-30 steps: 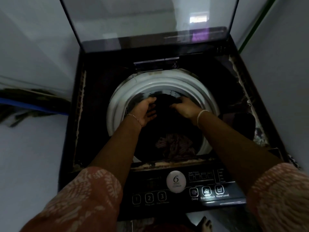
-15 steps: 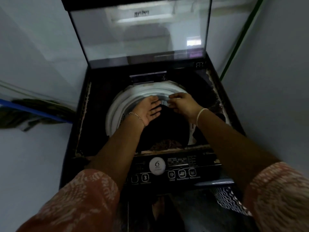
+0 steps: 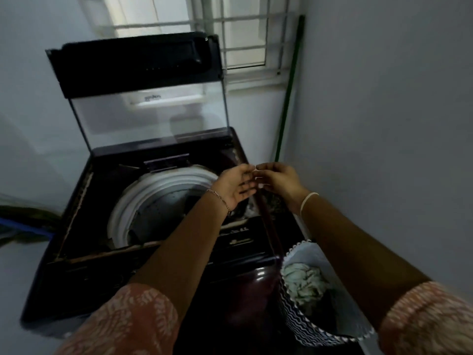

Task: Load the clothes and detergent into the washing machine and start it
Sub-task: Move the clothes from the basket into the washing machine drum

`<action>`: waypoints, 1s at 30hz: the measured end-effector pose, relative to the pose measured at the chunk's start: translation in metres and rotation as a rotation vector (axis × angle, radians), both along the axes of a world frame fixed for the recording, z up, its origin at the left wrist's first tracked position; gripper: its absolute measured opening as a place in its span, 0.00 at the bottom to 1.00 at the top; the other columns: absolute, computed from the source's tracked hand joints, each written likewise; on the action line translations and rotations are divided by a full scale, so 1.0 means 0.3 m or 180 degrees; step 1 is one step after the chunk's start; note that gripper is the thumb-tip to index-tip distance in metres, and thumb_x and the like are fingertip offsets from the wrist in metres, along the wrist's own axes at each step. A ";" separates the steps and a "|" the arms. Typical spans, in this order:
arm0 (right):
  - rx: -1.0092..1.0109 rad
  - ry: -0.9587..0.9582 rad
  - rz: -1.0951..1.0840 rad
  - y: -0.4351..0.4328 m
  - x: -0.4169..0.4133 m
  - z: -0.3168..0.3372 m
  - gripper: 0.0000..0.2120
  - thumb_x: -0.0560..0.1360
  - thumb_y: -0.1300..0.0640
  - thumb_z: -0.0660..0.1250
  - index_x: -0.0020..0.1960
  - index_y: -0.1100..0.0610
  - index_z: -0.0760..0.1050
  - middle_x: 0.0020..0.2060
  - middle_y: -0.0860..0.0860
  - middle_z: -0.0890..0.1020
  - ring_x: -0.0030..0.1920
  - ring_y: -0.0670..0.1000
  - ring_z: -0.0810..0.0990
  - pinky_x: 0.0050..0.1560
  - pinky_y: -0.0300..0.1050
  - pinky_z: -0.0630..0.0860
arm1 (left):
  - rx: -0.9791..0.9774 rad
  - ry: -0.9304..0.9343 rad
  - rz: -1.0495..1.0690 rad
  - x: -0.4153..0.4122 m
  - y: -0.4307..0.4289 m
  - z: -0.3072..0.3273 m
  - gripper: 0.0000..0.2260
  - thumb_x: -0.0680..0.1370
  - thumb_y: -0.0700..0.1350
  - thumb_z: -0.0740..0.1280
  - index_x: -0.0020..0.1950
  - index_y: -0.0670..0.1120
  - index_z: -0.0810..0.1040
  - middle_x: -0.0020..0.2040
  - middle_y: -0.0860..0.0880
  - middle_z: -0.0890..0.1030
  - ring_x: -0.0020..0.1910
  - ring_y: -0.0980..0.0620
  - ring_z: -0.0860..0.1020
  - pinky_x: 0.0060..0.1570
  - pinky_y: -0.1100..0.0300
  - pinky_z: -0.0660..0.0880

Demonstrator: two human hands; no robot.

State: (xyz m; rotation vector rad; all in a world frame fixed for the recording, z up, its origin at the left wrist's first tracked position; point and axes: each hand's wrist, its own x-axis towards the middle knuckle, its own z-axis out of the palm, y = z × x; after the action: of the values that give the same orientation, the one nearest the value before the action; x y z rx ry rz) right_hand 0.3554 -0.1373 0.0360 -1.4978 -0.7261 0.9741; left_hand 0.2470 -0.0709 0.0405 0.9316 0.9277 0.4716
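The dark top-loading washing machine point(image 3: 76, 267) stands with its glass lid point(image 3: 151, 116) raised. Its white drum ring point(image 3: 153, 185) is in view; the inside is dim and its contents are hard to make out. My left hand point(image 3: 234, 187) and my right hand point(image 3: 279, 180) hover together over the machine's right edge, fingertips touching each other. My left hand's fingers are extended and my right hand's are loosely curled; I see nothing held in either. A wave-patterned laundry basket point(image 3: 294, 319) on the floor at lower right holds a pale green cloth point(image 3: 304, 280).
A grey wall rises close on the right, with a green pole point(image 3: 286, 98) leaning in the corner. A barred window point(image 3: 240, 34) sits behind the lid. A blue hose point(image 3: 15, 224) and dark clutter lie left of the machine. The control panel point(image 3: 238, 239) is partly hidden by my left forearm.
Both hands have lifted out of the drum and moved right, above the machine's right edge. My view has pulled back and up, bringing the window and the basket into view.
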 end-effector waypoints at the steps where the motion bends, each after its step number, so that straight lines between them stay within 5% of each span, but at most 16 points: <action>1: -0.0016 -0.0005 -0.0053 -0.051 0.036 -0.004 0.05 0.75 0.65 0.66 0.45 0.56 0.76 0.36 0.51 0.81 0.34 0.44 0.80 0.32 0.32 0.76 | 0.0020 0.0034 -0.0087 0.043 -0.041 -0.001 0.06 0.80 0.45 0.61 0.51 0.47 0.77 0.46 0.49 0.80 0.47 0.50 0.78 0.49 0.58 0.75; 8: -0.0315 0.0274 -0.0511 -0.378 0.261 -0.079 0.08 0.76 0.69 0.64 0.44 0.57 0.73 0.35 0.53 0.78 0.29 0.44 0.79 0.25 0.28 0.72 | -0.0210 0.0233 -0.0701 0.314 -0.291 -0.117 0.08 0.81 0.46 0.60 0.55 0.48 0.76 0.47 0.49 0.80 0.50 0.49 0.77 0.47 0.58 0.75; 13: -0.0691 0.0589 -0.1003 -0.567 0.403 -0.254 0.08 0.75 0.69 0.64 0.41 0.58 0.74 0.41 0.59 0.78 0.41 0.54 0.76 0.38 0.40 0.74 | -0.0536 0.0548 -0.1126 0.489 -0.449 -0.279 0.08 0.81 0.46 0.59 0.46 0.48 0.76 0.45 0.49 0.78 0.45 0.51 0.76 0.46 0.59 0.73; 18: -0.0975 0.0964 -0.1422 -0.668 0.441 -0.470 0.08 0.77 0.68 0.63 0.44 0.57 0.76 0.31 0.50 0.81 0.28 0.44 0.79 0.25 0.30 0.72 | -0.0828 0.0819 -0.1275 0.544 -0.493 -0.488 0.10 0.82 0.47 0.58 0.46 0.47 0.76 0.48 0.49 0.78 0.46 0.51 0.76 0.56 0.55 0.72; 21: -0.1358 0.1039 -0.1673 -0.723 0.483 -0.704 0.11 0.76 0.68 0.64 0.40 0.55 0.76 0.31 0.48 0.81 0.29 0.44 0.77 0.27 0.32 0.71 | -0.1176 0.1088 -0.1334 0.578 -0.506 -0.699 0.11 0.83 0.47 0.57 0.52 0.44 0.77 0.52 0.48 0.78 0.48 0.50 0.76 0.60 0.53 0.71; 24: -0.1697 0.1146 -0.1610 -0.742 0.488 -0.884 0.08 0.76 0.70 0.61 0.49 0.60 0.74 0.35 0.52 0.77 0.24 0.41 0.76 0.22 0.29 0.69 | -0.1326 0.1346 -0.1189 0.583 -0.502 -0.902 0.12 0.83 0.46 0.58 0.62 0.43 0.75 0.60 0.46 0.78 0.53 0.48 0.76 0.63 0.54 0.71; 27: -0.1957 0.1312 -0.1547 -0.741 0.494 -1.079 0.09 0.76 0.74 0.59 0.49 0.62 0.72 0.31 0.51 0.76 0.19 0.37 0.74 0.19 0.28 0.67 | -0.1423 0.1613 -0.1063 0.580 -0.502 -1.110 0.10 0.82 0.45 0.58 0.59 0.44 0.76 0.67 0.43 0.75 0.45 0.52 0.76 0.58 0.56 0.70; 30: -0.2235 0.1368 -0.1403 -0.718 0.513 -1.284 0.08 0.77 0.72 0.59 0.51 0.63 0.72 0.33 0.54 0.73 0.23 0.43 0.75 0.25 0.32 0.69 | -0.1218 0.1935 -0.1036 0.615 -0.491 -1.309 0.17 0.81 0.41 0.59 0.69 0.38 0.69 0.70 0.37 0.70 0.38 0.55 0.72 0.56 0.52 0.71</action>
State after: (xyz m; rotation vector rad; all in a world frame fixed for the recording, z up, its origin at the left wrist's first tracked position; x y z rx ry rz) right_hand 0.5094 -0.3529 -0.3491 -1.8397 0.2920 1.2052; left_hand 0.4314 -0.2182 -0.3521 0.8598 1.3247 -0.2846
